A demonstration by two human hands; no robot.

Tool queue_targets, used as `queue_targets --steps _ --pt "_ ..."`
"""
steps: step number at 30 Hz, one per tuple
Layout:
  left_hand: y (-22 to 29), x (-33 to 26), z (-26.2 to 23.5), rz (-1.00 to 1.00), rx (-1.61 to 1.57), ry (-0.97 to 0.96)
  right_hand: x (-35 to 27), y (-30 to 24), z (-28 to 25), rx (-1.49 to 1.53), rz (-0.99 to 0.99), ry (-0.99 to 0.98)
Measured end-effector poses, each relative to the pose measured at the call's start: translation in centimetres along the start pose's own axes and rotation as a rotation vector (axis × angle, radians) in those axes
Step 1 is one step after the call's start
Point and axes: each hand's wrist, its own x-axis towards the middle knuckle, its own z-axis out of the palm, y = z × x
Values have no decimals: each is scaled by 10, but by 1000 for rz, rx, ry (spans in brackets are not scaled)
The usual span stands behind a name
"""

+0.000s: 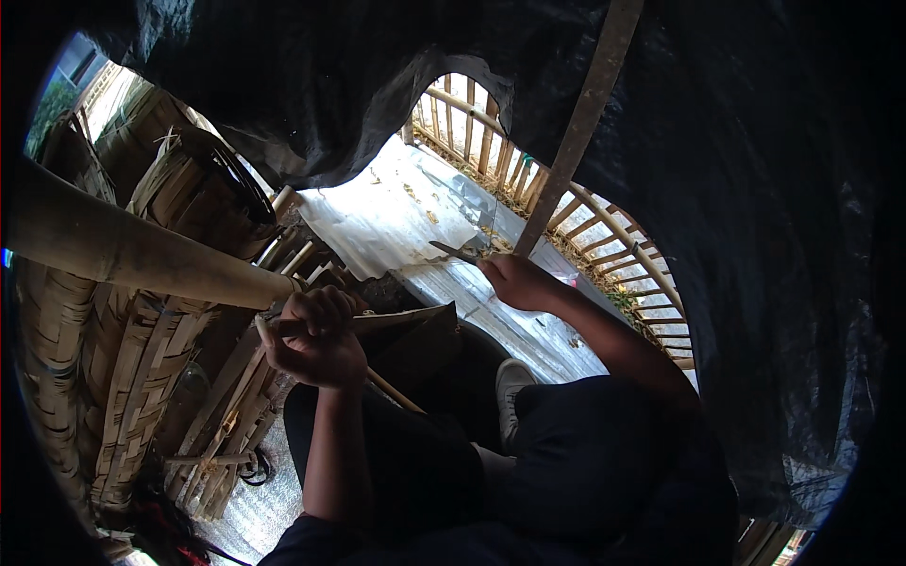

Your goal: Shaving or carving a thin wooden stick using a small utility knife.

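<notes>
In my right hand point(519, 281), a knife point(455, 252) is gripped by its handle, with the dark, narrow blade pointing left. My left hand point(319, 332) is closed in a fist beside the end of a thick bamboo pole point(151, 241). Whatever lies inside that fist is hidden by the fingers. Just below it, a thin light-coloured stick point(394, 390) slants down to the right over my dark trousers; whether the fist holds it I cannot tell. A dark flat sheet with a pointed corner point(415, 321) rests across my lap, to the right of the left wrist.
Woven bamboo baskets point(203, 184) and bundled strips point(222, 443) crowd the left side. Grey metal sheeting point(444, 274) covers the ground ahead, bordered by a slatted bamboo fence point(613, 236). Black plastic point(774, 255) hangs overhead and right. A flat brown bar point(580, 127) slants past my right hand.
</notes>
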Motion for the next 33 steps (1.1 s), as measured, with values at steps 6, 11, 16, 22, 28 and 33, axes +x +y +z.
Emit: queue_targets --steps 6,11,16,22,28,33 --pt "9 6 -30 -199 -49 -210 -30 -134 -97 -272 7 -12" --pt "19 3 -31 -242 -26 -351 -66 -199 -124 -303 -57 174" --pt "18 -3 -35 -170 -87 -418 -121 -234 -100 -165 7 369" --pt "24 -9 -37 -125 -104 -393 -152 -204 -14 7 152 589" --pt "28 -13 -30 21 52 -568 -100 -137 41 304 323 464" --pt "38 -17 -22 -219 141 -568 -82 -129 72 452 400 411"
